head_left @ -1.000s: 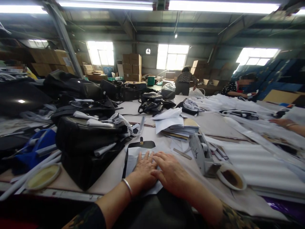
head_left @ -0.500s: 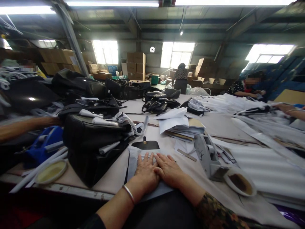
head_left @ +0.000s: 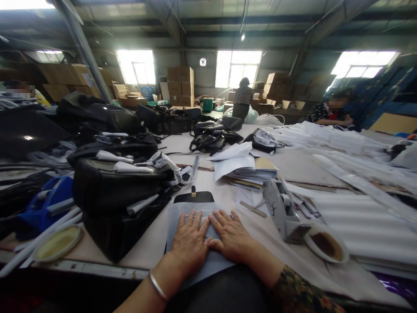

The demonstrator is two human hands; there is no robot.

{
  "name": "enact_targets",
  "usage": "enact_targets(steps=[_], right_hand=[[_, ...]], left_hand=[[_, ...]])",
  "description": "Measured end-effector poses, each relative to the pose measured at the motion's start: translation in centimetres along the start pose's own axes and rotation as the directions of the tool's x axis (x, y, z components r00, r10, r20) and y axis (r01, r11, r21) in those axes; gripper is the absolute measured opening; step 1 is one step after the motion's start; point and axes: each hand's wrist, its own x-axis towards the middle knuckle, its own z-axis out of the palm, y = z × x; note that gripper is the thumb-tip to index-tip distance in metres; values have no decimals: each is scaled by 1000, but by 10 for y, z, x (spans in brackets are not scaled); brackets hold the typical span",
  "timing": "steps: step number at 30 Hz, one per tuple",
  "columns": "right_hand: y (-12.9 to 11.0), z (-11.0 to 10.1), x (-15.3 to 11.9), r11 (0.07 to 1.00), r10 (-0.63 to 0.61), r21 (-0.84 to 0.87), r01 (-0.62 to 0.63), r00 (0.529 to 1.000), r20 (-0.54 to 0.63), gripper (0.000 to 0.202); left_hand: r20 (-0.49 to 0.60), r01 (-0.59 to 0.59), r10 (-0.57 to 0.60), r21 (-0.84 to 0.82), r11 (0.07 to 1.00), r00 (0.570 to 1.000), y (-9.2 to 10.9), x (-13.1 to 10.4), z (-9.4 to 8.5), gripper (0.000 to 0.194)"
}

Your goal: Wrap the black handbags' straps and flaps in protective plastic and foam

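My left hand (head_left: 190, 239) lies flat, fingers spread, on a thin whitish sheet (head_left: 208, 274) at the table's front edge. Beside it my right hand (head_left: 231, 232) also rests flat on the sheet, with the two thumbs close together. From under the sheet's far end shows a black flap (head_left: 195, 198) with a small gold clasp (head_left: 193, 193). What else lies beneath the sheet is mostly hidden. Neither hand grips anything.
A large black bag (head_left: 120, 187) and a blue tape dispenser (head_left: 45, 204) stand left. To the right are papers (head_left: 234, 165), a metal ruler (head_left: 253, 209), a grey dispenser (head_left: 280, 213) and a bowl (head_left: 326, 243). People sit or stand farther off.
My hands have moved slightly apart on the sheet, and my left fingers are spread wider. The other people's forearms at the far left and right edges are gone from view. The view has shifted a little.
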Motion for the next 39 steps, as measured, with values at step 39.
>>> enact_targets(steps=[39], right_hand=[[-6,-24,-81,990,-24,136,33,997,-67,64]], left_hand=[[140,11,-23,87,996,990,2,4,-1,65]])
